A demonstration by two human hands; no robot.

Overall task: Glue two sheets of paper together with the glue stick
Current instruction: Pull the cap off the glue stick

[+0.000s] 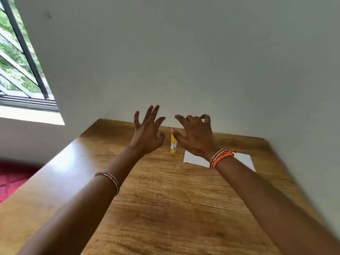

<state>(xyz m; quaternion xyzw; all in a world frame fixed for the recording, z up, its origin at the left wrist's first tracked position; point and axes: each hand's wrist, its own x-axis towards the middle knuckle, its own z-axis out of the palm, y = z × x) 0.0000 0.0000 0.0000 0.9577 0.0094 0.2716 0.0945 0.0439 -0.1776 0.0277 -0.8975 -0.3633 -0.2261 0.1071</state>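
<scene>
A yellow glue stick [173,145] stands upright on the wooden table [165,190], near its far edge by the wall. White paper [244,160] lies flat to the right of it, partly hidden under my right wrist. My left hand [148,132] hovers just left of the glue stick with its fingers spread and straight, holding nothing. My right hand [196,138] hovers just right of the stick, above the paper's left part, fingers loosely bent and holding nothing. How many sheets lie there I cannot tell.
A plain grey wall [184,61] rises directly behind the table. A window [20,61] with dark bars is at the upper left. Red floor covering [11,178] shows past the table's left edge.
</scene>
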